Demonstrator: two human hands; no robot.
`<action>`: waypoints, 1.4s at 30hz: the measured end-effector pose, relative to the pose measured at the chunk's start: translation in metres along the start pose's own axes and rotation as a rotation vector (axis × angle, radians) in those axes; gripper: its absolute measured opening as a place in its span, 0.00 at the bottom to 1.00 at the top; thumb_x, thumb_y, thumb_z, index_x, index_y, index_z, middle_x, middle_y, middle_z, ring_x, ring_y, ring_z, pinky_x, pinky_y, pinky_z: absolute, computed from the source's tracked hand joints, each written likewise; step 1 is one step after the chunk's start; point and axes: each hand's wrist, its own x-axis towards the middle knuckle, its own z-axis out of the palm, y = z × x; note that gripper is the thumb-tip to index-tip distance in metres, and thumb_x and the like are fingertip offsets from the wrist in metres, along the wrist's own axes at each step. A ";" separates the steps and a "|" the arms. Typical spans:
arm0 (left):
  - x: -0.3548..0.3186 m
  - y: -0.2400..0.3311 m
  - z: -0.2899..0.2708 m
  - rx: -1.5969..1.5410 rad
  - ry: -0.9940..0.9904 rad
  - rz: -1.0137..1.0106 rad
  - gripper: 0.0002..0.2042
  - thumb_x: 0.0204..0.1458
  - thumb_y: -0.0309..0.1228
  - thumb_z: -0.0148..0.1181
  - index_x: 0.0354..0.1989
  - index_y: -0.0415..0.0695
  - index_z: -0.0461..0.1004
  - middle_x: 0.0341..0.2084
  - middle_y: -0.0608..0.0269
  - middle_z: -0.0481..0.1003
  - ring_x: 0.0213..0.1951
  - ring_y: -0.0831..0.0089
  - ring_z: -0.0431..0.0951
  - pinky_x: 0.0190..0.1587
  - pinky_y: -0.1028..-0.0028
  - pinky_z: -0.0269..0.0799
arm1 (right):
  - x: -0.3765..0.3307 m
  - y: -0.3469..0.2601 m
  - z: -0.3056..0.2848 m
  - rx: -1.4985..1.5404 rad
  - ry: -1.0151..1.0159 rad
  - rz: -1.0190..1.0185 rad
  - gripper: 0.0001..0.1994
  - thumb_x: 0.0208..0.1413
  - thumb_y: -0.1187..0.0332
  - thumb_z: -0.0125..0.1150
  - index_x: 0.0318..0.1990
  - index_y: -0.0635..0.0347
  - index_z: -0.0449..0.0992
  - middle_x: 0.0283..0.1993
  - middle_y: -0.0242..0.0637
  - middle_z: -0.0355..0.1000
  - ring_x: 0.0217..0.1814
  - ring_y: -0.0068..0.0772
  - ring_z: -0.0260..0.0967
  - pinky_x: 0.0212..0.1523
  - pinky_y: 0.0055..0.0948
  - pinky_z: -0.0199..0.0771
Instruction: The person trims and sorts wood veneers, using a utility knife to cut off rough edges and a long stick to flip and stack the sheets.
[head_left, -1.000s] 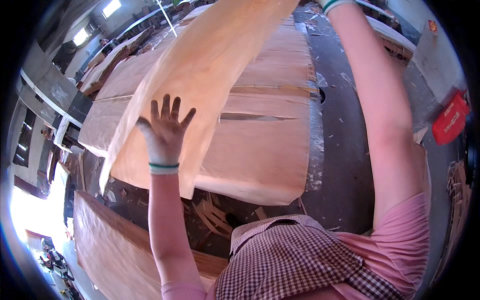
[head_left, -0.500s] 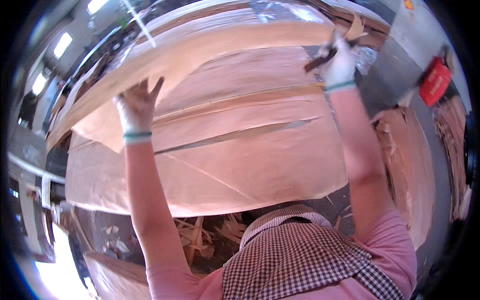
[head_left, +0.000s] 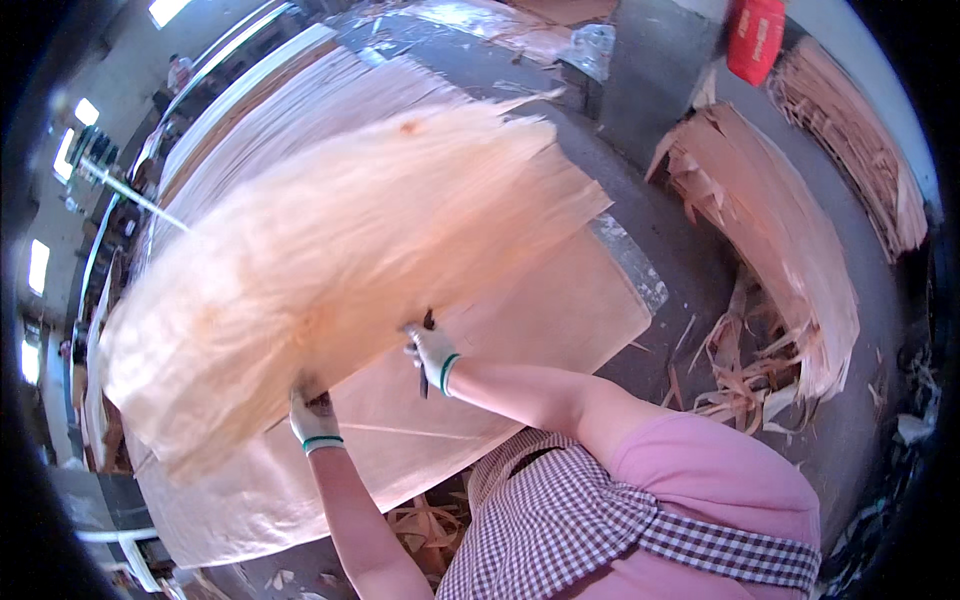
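A large thin wood veneer sheet [head_left: 330, 270], pale and blurred with motion, hangs in the air over a stack of flat veneer sheets [head_left: 470, 410]. My left hand [head_left: 315, 418], in a white glove with a green cuff, grips the sheet's near edge. My right hand [head_left: 432, 352], gloved the same way, pinches that near edge further right and also holds a small dark tool. My pink top and checked apron show at the bottom.
A pile of curled veneer strips [head_left: 790, 250] lies on the grey floor at right, with scraps [head_left: 730, 370] beside it. A red container [head_left: 755, 38] stands at the top right. More veneer stacks [head_left: 260, 110] stretch behind. Broken offcuts [head_left: 430, 525] lie under the stack's near edge.
The sheet was held high overhead with both arms stretched up; now both hands have come down and toward me, gripping its near edge, and the sheet swings over the stack.
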 end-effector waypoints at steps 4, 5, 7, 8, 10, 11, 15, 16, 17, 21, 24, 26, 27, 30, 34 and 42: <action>0.046 -0.007 -0.044 -0.030 0.260 0.051 0.13 0.61 0.33 0.48 0.49 0.40 0.72 0.44 0.57 0.76 0.46 0.66 0.77 0.48 0.69 0.76 | -0.005 0.008 -0.013 -0.104 -0.096 0.106 0.15 0.56 0.59 0.61 0.43 0.58 0.70 0.39 0.35 0.75 0.24 0.22 0.62 0.18 0.20 0.55; 0.058 -0.003 -0.056 -0.038 0.291 0.051 0.13 0.61 0.33 0.48 0.48 0.40 0.72 0.43 0.57 0.77 0.45 0.66 0.77 0.46 0.68 0.77 | -0.006 0.004 -0.019 -0.161 -0.073 0.099 0.17 0.55 0.58 0.62 0.46 0.59 0.70 0.47 0.36 0.75 0.25 0.23 0.64 0.18 0.20 0.55; 0.081 0.015 -0.104 -0.037 0.302 0.043 0.12 0.61 0.33 0.49 0.47 0.40 0.73 0.41 0.57 0.77 0.42 0.65 0.79 0.44 0.69 0.78 | -0.009 0.000 -0.028 -0.159 -0.016 0.023 0.18 0.55 0.58 0.63 0.46 0.59 0.71 0.45 0.36 0.75 0.28 0.24 0.66 0.17 0.20 0.55; 0.088 0.014 -0.118 -0.041 0.309 0.030 0.12 0.60 0.33 0.50 0.46 0.40 0.73 0.40 0.57 0.78 0.41 0.65 0.79 0.43 0.69 0.78 | -0.010 -0.006 -0.036 -0.142 0.029 -0.011 0.18 0.55 0.58 0.63 0.46 0.59 0.71 0.45 0.36 0.75 0.29 0.24 0.67 0.17 0.19 0.55; 0.096 0.005 -0.111 -0.010 0.389 -0.022 0.12 0.59 0.35 0.51 0.44 0.40 0.73 0.38 0.58 0.79 0.39 0.63 0.80 0.41 0.66 0.80 | 0.005 -0.023 -0.068 -0.049 0.138 -0.096 0.15 0.53 0.59 0.64 0.40 0.61 0.73 0.38 0.37 0.75 0.26 0.25 0.71 0.13 0.18 0.54; 0.099 0.006 -0.113 -0.030 0.393 -0.037 0.13 0.59 0.36 0.51 0.44 0.39 0.73 0.38 0.58 0.79 0.39 0.63 0.80 0.41 0.65 0.80 | 0.012 -0.030 -0.077 0.000 0.167 -0.117 0.15 0.53 0.58 0.63 0.40 0.61 0.73 0.38 0.38 0.75 0.26 0.25 0.71 0.13 0.18 0.55; 0.098 0.008 -0.122 0.011 0.382 -0.058 0.15 0.59 0.35 0.47 0.44 0.36 0.72 0.40 0.53 0.77 0.41 0.59 0.79 0.44 0.62 0.79 | 0.025 -0.056 -0.081 0.132 0.259 -0.169 0.19 0.54 0.52 0.62 0.40 0.59 0.70 0.40 0.40 0.75 0.25 0.26 0.69 0.13 0.18 0.53; 0.098 0.011 -0.130 0.032 0.369 -0.050 0.15 0.59 0.35 0.46 0.44 0.36 0.72 0.40 0.52 0.77 0.42 0.58 0.79 0.45 0.62 0.79 | 0.028 -0.062 -0.076 0.120 0.291 -0.214 0.18 0.54 0.52 0.62 0.38 0.58 0.69 0.41 0.43 0.75 0.24 0.26 0.68 0.12 0.19 0.53; 0.098 0.017 -0.139 0.043 0.306 -0.020 0.14 0.58 0.32 0.44 0.44 0.35 0.72 0.41 0.50 0.76 0.42 0.57 0.78 0.47 0.60 0.78 | 0.029 -0.071 -0.064 0.107 0.321 -0.235 0.16 0.54 0.52 0.61 0.33 0.55 0.67 0.31 0.40 0.74 0.19 0.25 0.66 0.11 0.21 0.53; 0.118 0.040 -0.114 0.162 0.181 0.097 0.04 0.50 0.28 0.50 0.31 0.46 0.72 0.29 0.63 0.74 0.30 0.69 0.76 0.33 0.66 0.77 | 0.078 -0.114 -0.076 -0.117 0.384 -0.613 0.12 0.52 0.67 0.56 0.19 0.51 0.63 0.14 0.28 0.60 0.11 0.23 0.57 0.12 0.26 0.54; 0.105 0.071 -0.054 0.163 0.175 0.159 0.03 0.51 0.26 0.54 0.34 0.47 0.72 0.29 0.63 0.73 0.31 0.68 0.76 0.36 0.65 0.80 | 0.074 -0.158 -0.057 -0.217 0.278 -0.627 0.09 0.54 0.64 0.57 0.25 0.51 0.66 0.15 0.25 0.61 0.11 0.18 0.56 0.11 0.23 0.54; 0.091 0.102 -0.026 0.144 0.181 0.246 0.05 0.54 0.27 0.53 0.39 0.46 0.72 0.31 0.61 0.75 0.32 0.68 0.77 0.37 0.65 0.80 | 0.060 -0.182 -0.028 -0.246 0.279 -0.724 0.08 0.54 0.64 0.58 0.26 0.51 0.67 0.17 0.25 0.62 0.12 0.18 0.57 0.10 0.21 0.55; 0.086 0.114 -0.021 0.124 0.156 0.270 0.06 0.55 0.27 0.54 0.41 0.46 0.71 0.33 0.61 0.75 0.33 0.68 0.78 0.37 0.64 0.80 | 0.047 -0.188 -0.013 -0.219 0.259 -0.832 0.08 0.54 0.64 0.59 0.26 0.51 0.67 0.18 0.25 0.63 0.13 0.19 0.58 0.10 0.21 0.55; 0.068 0.130 -0.019 0.012 0.041 0.364 0.06 0.56 0.27 0.55 0.42 0.46 0.71 0.34 0.61 0.77 0.34 0.69 0.79 0.37 0.65 0.81 | 0.015 -0.202 -0.007 -0.164 0.183 -0.941 0.08 0.53 0.65 0.60 0.27 0.51 0.67 0.20 0.27 0.65 0.15 0.19 0.60 0.11 0.20 0.54; 0.048 0.101 -0.066 0.132 0.260 0.325 0.03 0.55 0.28 0.58 0.36 0.45 0.73 0.27 0.63 0.75 0.26 0.70 0.78 0.27 0.68 0.80 | 0.011 -0.160 -0.047 -0.285 0.202 -0.731 0.08 0.54 0.64 0.61 0.27 0.50 0.68 0.20 0.27 0.65 0.15 0.18 0.59 0.11 0.19 0.53; 0.088 0.024 -0.139 0.103 0.601 0.167 0.06 0.50 0.26 0.62 0.27 0.38 0.72 0.21 0.59 0.74 0.18 0.70 0.75 0.20 0.69 0.78 | 0.032 -0.060 -0.104 -0.299 0.355 -0.406 0.07 0.55 0.66 0.58 0.30 0.54 0.67 0.20 0.28 0.64 0.15 0.19 0.59 0.10 0.18 0.51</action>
